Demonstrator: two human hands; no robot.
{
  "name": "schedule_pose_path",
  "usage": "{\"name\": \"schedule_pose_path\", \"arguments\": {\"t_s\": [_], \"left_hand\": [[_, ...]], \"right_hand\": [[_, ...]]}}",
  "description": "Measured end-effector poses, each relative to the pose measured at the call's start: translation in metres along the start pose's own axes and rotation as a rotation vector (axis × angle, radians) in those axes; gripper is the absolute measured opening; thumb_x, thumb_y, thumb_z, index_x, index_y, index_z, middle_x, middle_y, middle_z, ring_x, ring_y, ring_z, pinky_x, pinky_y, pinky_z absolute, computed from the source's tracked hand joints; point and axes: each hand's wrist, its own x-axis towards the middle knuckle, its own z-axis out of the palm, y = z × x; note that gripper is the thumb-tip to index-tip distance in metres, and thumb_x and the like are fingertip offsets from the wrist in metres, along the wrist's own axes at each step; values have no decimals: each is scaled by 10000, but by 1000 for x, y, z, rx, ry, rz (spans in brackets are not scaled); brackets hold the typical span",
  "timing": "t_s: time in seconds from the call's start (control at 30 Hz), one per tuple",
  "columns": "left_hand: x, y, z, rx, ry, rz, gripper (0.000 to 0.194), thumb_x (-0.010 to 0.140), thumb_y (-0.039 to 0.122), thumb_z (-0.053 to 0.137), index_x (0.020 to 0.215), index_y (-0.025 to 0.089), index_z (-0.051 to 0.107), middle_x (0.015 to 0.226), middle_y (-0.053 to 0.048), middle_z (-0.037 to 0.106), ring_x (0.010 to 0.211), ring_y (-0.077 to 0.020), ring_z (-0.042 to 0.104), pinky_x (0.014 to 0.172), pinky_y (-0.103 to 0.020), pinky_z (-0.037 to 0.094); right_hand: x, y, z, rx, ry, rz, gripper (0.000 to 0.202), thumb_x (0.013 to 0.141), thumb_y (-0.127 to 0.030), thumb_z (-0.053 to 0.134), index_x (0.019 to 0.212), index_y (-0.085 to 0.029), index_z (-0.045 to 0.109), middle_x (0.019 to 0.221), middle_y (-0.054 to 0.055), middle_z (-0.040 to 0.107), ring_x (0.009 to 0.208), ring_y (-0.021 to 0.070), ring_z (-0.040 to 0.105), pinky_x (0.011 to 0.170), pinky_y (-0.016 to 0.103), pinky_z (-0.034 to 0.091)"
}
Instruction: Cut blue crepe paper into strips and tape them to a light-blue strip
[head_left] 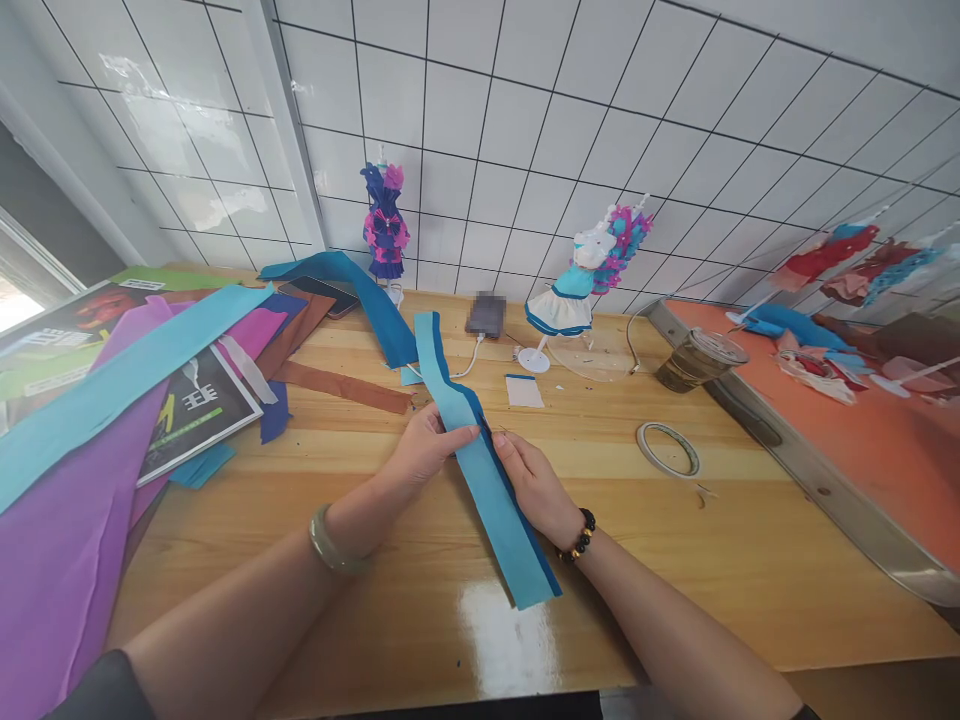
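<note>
A long light-blue strip (491, 510) with a dark-blue edge, seemingly crepe paper, runs at a slant above the wooden table. My left hand (429, 447) grips it midway along its left side, thumb on top and fingers underneath. My right hand (534, 488) is closed at the dark-blue right edge, thumb and forefinger pinched together. A very thin line shows by the right fingertips, too small to name. The fingers behind the strip are hidden. Beyond its far end, a wider dark-blue strip (379, 310) curls over the table.
Coloured sheets and a magazine (202, 410) cover the left side. Miniature dress stands (386, 225) (562, 290) stand by the tiled wall. A tape roll (669, 450), a lidded cup (701, 358) and a cabled dark device (486, 315) lie around. An orange-topped surface (862, 440) adjoins at right.
</note>
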Motion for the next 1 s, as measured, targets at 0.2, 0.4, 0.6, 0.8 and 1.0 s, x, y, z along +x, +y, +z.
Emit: {"name": "schedule_pose_path", "arguments": {"t_s": [0.2,0.4,0.6,0.8,1.0], "left_hand": [[2,-3,-1,7,8,4,300,622,256,726,875,165,594,766,4,629,714,-136,568,683,-276,456],[3,-5,-4,11,-11,11,302,631,253,724,893,176,596,774,6,630,728,-135,572,698,-278,460],[2,-3,-3,14,-13,-3,311,621,256,729,893,162,611,800,-16,644,745,-149,586,718,-289,463],[3,-1,-2,-13,-12,-43,399,614,245,736,981,166,604,817,-25,652,769,-160,594,745,-308,467],[1,4,-1,-142,-23,-84,288,624,230,730,876,160,611,784,-17,647,723,-145,588,704,-292,469]], "right_hand": [[0,0,0,-5,2,-9,317,915,-402,307,758,-184,477,721,2,458,667,136,406,630,258,358],[1,-1,0,-10,6,-10,316,915,-404,307,770,-183,480,727,4,463,671,137,410,639,262,359],[1,-2,0,-15,5,-1,312,912,-403,317,730,-189,452,695,-7,444,647,129,401,608,252,346],[1,-2,-2,-35,19,0,320,901,-419,335,705,-191,445,672,-14,425,631,127,395,586,246,341],[1,-3,-1,-42,13,5,340,896,-439,334,716,-190,478,657,-9,436,616,129,397,572,250,357]]}}
